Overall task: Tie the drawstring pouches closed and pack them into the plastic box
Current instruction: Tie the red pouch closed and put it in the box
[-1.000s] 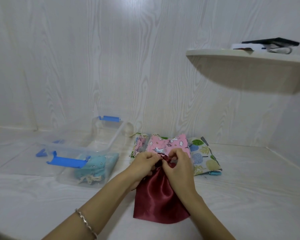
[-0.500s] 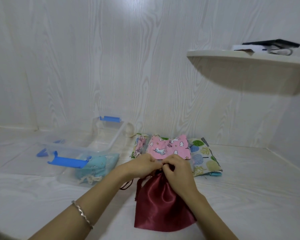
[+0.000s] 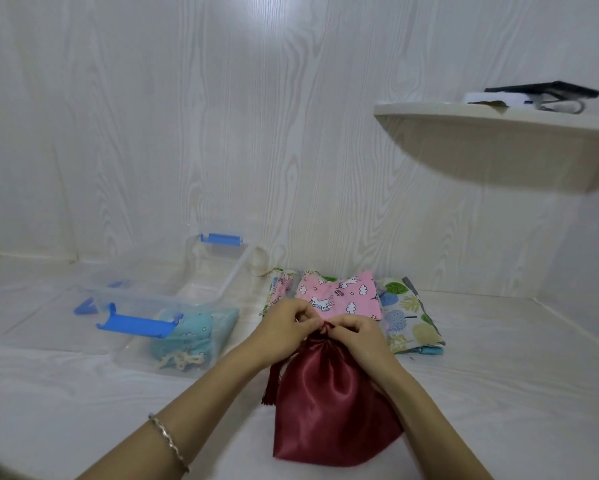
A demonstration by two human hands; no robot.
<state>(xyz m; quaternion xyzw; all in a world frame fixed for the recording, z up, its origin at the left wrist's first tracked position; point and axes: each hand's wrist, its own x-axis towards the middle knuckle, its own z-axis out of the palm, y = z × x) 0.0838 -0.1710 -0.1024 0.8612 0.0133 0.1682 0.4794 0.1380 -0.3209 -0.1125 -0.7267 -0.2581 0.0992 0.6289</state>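
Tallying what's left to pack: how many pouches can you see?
5: red pouch under the left hand and right hand; blue pouch in the plastic box; floral pouch, pink pouch, tree-print pouch in a row behind. More may be hidden beneath those.

Red pouch (image 3: 329,407): glossy satin; box (image 3: 159,303): clear plastic, blue clips; walls: pale matt woodgrain; bracelet (image 3: 169,441): metal.

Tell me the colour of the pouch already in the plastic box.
Light blue pouch with pale cloud shapes, inside the plastic box; head view.
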